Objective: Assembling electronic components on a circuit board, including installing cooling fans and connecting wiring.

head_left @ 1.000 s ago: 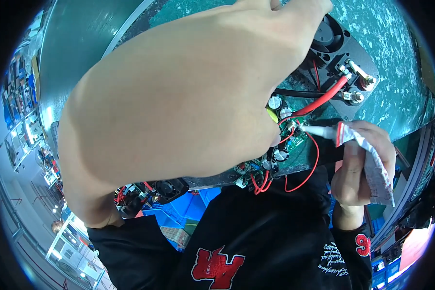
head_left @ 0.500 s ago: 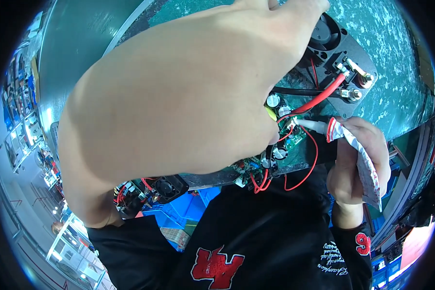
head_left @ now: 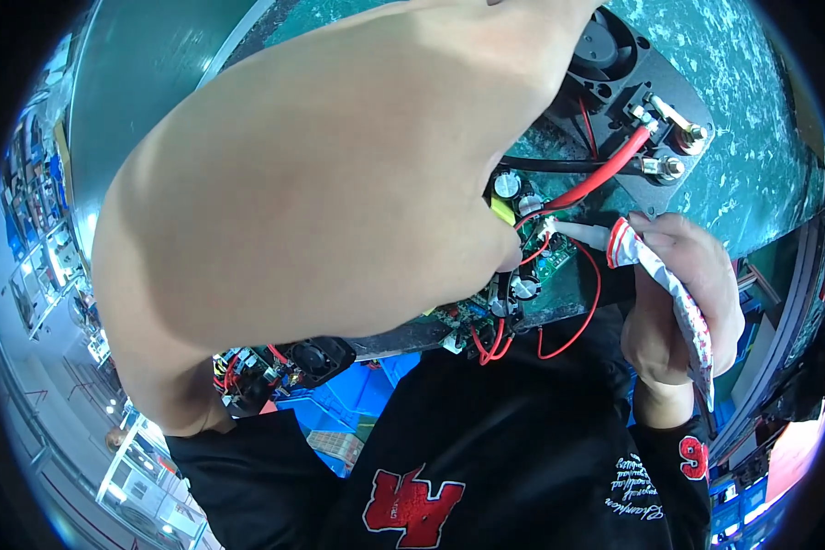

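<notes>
My right hand [head_left: 683,293] is closed around a white squeeze tube [head_left: 674,284] with red stripes and a red print. The tube's long pale nozzle [head_left: 582,234] points left, its tip at a small white connector [head_left: 548,227] on a green circuit board [head_left: 552,261]. Round capacitors [head_left: 525,288] and thin red wires surround that spot. My left hand [head_left: 486,119], with its forearm, stretches from the lower left over the board and hides much of it. Its fingers are mostly hidden or cut off at the top, so their grip does not show.
A black plate with a fan [head_left: 603,48] lies beyond the board, joined to it by a thick red cable [head_left: 605,179] and a black one [head_left: 559,166]. Another wired assembly with a fan [head_left: 321,359] is at lower left. Blue bins [head_left: 353,394] are below the green bench [head_left: 742,101].
The board and fan plate appear slightly farther left. My right hand and the tube stay at the connector, with the nozzle shifting left along with it. My left arm also appears slightly farther left.
</notes>
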{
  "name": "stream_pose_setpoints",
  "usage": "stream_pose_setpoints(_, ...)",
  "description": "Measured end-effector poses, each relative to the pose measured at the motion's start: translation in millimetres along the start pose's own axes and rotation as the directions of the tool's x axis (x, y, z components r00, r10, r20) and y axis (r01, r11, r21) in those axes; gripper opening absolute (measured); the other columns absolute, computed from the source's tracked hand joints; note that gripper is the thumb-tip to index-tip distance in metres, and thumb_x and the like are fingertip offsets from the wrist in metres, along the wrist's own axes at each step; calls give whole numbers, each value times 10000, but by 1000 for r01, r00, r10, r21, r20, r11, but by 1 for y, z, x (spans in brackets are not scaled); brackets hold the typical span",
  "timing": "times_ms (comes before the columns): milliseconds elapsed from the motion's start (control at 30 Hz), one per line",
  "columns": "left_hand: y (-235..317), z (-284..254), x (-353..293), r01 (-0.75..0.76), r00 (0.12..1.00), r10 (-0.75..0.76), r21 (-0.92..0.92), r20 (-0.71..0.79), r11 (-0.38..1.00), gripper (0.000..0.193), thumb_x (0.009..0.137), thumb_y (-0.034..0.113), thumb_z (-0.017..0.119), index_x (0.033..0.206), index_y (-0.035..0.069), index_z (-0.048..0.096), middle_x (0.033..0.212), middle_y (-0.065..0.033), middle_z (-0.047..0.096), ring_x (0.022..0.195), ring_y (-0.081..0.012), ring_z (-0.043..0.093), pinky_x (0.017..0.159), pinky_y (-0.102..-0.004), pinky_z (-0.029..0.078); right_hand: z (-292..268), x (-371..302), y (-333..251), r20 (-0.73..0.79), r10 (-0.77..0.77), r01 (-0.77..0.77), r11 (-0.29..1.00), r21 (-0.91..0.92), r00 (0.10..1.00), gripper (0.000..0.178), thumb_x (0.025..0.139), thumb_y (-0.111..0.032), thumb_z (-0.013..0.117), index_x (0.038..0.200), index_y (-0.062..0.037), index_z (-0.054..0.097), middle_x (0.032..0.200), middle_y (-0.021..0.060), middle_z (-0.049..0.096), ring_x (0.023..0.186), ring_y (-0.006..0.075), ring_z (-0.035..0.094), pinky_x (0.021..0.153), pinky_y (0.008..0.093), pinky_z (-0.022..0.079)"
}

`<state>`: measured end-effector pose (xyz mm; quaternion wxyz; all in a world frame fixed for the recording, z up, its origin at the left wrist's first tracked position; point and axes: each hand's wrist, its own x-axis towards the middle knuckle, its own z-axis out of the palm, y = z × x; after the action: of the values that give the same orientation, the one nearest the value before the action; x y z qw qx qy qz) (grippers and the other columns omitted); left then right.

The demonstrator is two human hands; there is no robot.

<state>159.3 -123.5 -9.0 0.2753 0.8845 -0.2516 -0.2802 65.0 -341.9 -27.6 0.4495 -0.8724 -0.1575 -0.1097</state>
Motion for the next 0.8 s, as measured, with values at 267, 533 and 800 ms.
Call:
stream_pose_setpoints(267,-3,0,-4,-10,1000,10,-1,1,1000,797,694,235,764,1333,-52,384,1129,-312,501,984,-455,611,844,-443,514,-6,-2,-1,70,35,-34,999,-11,997,116,800,-24,631,875,61,655,863,205,699,817,294,680,777,362,513)
stream_pose_setpoints(533,-5,-7,-7,-26,999,26,9,-19,1000,798,692,223,764,1336,-56,384,1127,-314,500,982,-455,612,842,-441,515,-4,-1,7,-16,-7,9,990,142,1000,235,669,155,665,881,54,661,830,173,701,797,301,712,731,347,555)
stream_pose_setpoints(800,-4,-5,-5,-48,999,48,12,-11,999,799,690,210,764,1338,-60,383,1126,-315,499,980,-456,613,840,-439,517,-3,3,-6,86,45,-44,999,-18,995,60,804,39,641,860,51,656,878,202,703,831,300,683,782,366,522)
